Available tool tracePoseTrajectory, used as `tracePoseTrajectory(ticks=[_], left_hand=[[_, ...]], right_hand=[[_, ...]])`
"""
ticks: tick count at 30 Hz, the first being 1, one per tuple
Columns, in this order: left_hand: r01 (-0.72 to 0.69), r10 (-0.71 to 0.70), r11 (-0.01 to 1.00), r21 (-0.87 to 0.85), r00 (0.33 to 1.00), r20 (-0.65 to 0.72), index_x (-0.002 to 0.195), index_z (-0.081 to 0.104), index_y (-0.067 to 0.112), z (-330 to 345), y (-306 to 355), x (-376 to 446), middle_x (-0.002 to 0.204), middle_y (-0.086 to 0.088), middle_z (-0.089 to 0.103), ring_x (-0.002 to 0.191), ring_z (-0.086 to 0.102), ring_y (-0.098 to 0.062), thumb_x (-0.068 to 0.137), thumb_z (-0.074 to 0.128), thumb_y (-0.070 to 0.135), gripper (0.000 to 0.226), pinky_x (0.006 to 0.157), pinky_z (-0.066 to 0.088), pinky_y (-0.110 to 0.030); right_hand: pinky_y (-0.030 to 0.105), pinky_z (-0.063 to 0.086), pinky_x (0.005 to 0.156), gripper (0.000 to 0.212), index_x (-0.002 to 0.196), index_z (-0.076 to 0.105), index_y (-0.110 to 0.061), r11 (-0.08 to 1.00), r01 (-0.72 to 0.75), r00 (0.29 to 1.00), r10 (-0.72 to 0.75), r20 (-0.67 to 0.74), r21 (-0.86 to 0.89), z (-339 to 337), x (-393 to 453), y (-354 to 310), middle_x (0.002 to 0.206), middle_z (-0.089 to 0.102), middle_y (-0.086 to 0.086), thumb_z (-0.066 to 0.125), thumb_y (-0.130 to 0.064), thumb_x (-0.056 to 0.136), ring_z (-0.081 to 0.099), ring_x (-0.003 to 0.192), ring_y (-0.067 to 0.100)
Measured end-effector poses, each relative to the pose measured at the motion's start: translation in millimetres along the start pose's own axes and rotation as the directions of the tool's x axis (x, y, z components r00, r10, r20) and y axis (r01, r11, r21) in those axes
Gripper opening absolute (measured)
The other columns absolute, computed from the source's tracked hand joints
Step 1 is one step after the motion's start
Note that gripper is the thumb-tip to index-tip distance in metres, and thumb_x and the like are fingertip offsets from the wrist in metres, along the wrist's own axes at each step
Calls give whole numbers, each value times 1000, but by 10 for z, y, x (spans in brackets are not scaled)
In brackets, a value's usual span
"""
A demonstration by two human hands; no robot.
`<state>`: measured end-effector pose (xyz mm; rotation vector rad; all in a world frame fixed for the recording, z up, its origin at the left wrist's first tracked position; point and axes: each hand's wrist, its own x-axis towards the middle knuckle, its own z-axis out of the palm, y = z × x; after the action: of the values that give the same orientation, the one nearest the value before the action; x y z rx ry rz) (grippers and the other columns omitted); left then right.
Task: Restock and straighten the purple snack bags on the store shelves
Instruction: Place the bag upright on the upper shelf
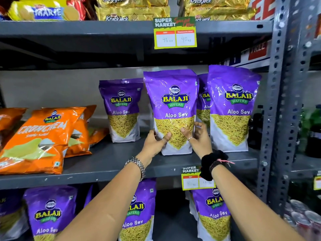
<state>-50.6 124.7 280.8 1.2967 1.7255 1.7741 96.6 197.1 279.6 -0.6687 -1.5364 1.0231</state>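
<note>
Bare forearms, silver link watch and ring on left hand, black scrunchie at right wrist

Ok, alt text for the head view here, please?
Both hands, left hand and right hand, hold an upright purple Aloo Sev bag by its lower part on the grey middle shelf. More purple bags stand either side and below; orange snack bags lie at left.
</note>
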Motion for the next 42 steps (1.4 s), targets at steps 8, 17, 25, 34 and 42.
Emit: tracePoseTrajectory(ticks=[8, 17, 25, 34, 42], left_hand=[[-23, 22, 999, -37, 999, -35, 106, 49, 18, -23, 34, -10, 95, 1, 62, 76, 57, -10, 77, 70, 40, 42, 64, 47, -20], [-22, 21, 999, -27, 999, -40, 113, 51, 17, -18, 21, -46, 93, 6, 63, 77, 59, -6, 74, 72, 43, 52, 65, 49, -18], [-93, 102, 993, 76, 988, -120, 121, 49, 15, -66, -20, -123, 123, -7, 59, 111, 58, -20, 63, 71, 61, 77, 99, 48, -37], [-405, 466, 884, 232, 789, -401, 102, 52, 36, -780, -245, -1087, 87, 12, 59, 69, 50, -9, 85, 63, 30, 21, 65, 43, -23], [-160, 265, 959, 232, 795, -546, 98, 50, 34, -1874, -1240, -1604, 82, 11, 55, 71, 51, -5, 88, 56, 26, 14, 68, 44, -21]], right_hand=[[50, 47, 101, 56, 96, 45, -44, 997, 58, 998, -59, 30, 46, 8, 71, -11, 115, 66, 11, 72, -67, 53, 64, 107, 26], [48, 47, 102, 57, 111, 46, -23, 996, 66, 997, -69, 32, 65, -31, 19, -40, 117, 66, 12, 76, -43, 67, 64, 109, 25], [10, 47, 85, 49, 116, 50, -7, 991, 105, 994, -102, -39, 82, -38, -33, -123, 107, 64, 4, 75, -18, 75, 63, 97, 5], [23, 46, 80, 28, 97, 59, -5, 859, 500, 834, -513, -204, -114, 101, -693, -206, 98, 62, -5, 67, -26, 80, 59, 93, 17], [25, 44, 77, 16, 90, 65, -9, 845, 507, 859, -479, 183, -168, 890, -1811, 326, 90, 59, -11, 65, -22, 79, 57, 80, 17]])
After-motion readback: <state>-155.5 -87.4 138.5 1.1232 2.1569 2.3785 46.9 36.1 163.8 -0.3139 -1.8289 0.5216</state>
